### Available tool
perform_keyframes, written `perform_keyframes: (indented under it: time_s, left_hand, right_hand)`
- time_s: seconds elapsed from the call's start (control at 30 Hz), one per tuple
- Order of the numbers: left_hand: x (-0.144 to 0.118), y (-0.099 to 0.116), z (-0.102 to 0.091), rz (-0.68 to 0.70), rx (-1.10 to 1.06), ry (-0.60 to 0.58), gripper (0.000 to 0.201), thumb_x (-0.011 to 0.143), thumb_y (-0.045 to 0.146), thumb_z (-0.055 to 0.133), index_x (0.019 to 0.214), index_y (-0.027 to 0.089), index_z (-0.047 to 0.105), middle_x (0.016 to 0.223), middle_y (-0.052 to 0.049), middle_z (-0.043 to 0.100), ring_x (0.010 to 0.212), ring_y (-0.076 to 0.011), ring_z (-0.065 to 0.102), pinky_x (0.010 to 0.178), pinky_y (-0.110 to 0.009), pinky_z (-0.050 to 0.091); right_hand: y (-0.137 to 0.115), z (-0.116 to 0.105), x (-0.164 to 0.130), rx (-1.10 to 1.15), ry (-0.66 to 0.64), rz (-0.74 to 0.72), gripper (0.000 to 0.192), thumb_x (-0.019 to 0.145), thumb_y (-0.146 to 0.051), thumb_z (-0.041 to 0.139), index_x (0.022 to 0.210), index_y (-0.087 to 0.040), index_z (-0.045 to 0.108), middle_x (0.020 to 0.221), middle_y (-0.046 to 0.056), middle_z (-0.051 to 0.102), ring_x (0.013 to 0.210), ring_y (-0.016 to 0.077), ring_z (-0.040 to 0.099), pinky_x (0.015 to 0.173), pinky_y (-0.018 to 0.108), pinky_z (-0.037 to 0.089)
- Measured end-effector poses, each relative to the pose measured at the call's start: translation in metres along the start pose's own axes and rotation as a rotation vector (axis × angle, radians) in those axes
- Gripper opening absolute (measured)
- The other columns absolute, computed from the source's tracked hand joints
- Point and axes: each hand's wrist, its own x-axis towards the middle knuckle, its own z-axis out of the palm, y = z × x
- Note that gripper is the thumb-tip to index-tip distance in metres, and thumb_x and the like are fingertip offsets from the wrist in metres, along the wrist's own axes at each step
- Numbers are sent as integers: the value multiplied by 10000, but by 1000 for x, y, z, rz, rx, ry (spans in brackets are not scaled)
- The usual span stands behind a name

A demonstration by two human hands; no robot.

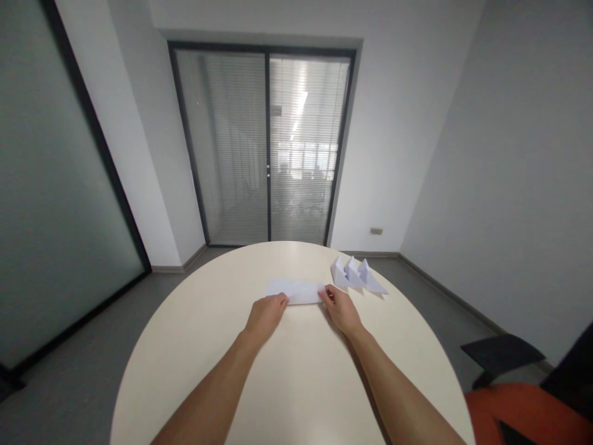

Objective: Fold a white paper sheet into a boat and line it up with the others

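Note:
A folded sheet of white paper (301,292) lies wide and low in front of me, its long near edge toward my body. My left hand (269,314) pinches its near left corner between thumb and fingers. At the right end my right hand (340,307) grips the paper, fingers curled. Just beyond my right hand stand three folded paper boats (354,274) in a close row, each with a pointed peak. Neither hand touches them.
Everything rests on a round cream table (199,346). An office chair with an orange seat (528,411) and black armrest (503,355) stands at the right. Behind the table are glass doors with blinds (227,154) and white walls.

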Motion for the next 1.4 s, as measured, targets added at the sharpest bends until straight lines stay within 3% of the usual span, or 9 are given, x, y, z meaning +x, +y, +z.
perform_keyframes:
  time_s: [0.23, 0.37, 0.6, 0.7, 0.9, 1.1, 1.23, 1.33, 1.4]
  left_hand:
    - [-1, -1, -2, -56, -82, 109, 324, 1038, 373, 343, 987, 261, 643, 911, -30, 733, 839, -189, 684, 693, -256, 412]
    - [-1, -4, -2, -61, -140, 215, 336, 1045, 379, 320, 1013, 265, 633, 916, -20, 730, 821, -178, 676, 699, -250, 404]
    - [2, -8, 3, -135, -273, 350, 318, 1035, 397, 338, 1018, 247, 619, 870, -24, 715, 775, -176, 651, 678, -251, 383]
    - [4, -7, 5, -167, -348, 368, 324, 1028, 400, 341, 945, 238, 609, 813, -21, 690, 740, -169, 626, 671, -248, 375]
    - [5, -1, 7, -147, -523, 396, 346, 1005, 430, 353, 867, 228, 597, 705, 10, 609, 648, -143, 537, 636, -230, 357]
    - [8, 3, 7, -133, -642, 397, 359, 967, 453, 413, 784, 200, 589, 651, 39, 544, 609, -116, 461, 601, -221, 334]
    - [10, 4, 12, -191, -676, 417, 355, 965, 446, 425, 762, 198, 578, 640, 42, 539, 600, -115, 469, 594, -226, 351]
    - [11, 4, 13, -242, -695, 387, 316, 974, 423, 428, 836, 200, 603, 716, 11, 621, 650, -134, 548, 623, -240, 411]
    - [9, 5, 12, -255, -682, 391, 214, 967, 347, 456, 1018, 203, 605, 905, -33, 695, 762, -154, 623, 692, -261, 472]
  right_hand:
    - [-2, -2, 1, 153, 147, -19, 440, 914, -548, 454, 1091, -195, 647, 987, 88, 724, 916, 251, 655, 846, 370, 483]
    - [-1, -4, 1, 110, 199, -8, 494, 881, -623, 488, 1094, -210, 654, 1095, 107, 704, 1033, 285, 625, 954, 438, 461]
    - [3, 1, 9, 503, 273, 24, 481, 793, -667, 617, 877, -194, 629, 829, 52, 683, 816, 230, 620, 802, 368, 498]
    - [2, 6, 10, 675, 228, 31, 489, 739, -674, 674, 836, -201, 599, 751, 22, 652, 766, 210, 612, 728, 332, 502]
    - [-9, 10, 5, 794, 11, 11, 542, 796, -655, 630, 1060, -183, 635, 961, 79, 726, 848, 234, 651, 746, 351, 530]
    - [-14, 7, 5, 868, 166, 46, 528, 782, -621, 672, 1082, -191, 615, 895, 71, 733, 730, 215, 656, 615, 307, 515]
    - [-15, 10, 2, 894, 58, 136, 630, 758, -603, 705, 1207, -200, 524, 701, 12, 695, 582, 187, 628, 499, 268, 468]
    - [-15, 15, -1, 901, -53, 143, 712, 759, -562, 706, 1314, -210, 433, 825, 38, 729, 649, 203, 670, 544, 289, 512]
    - [-12, 18, -1, 851, -73, 136, 717, 779, -555, 663, 1354, -208, 411, 909, 58, 734, 698, 215, 686, 603, 327, 547]
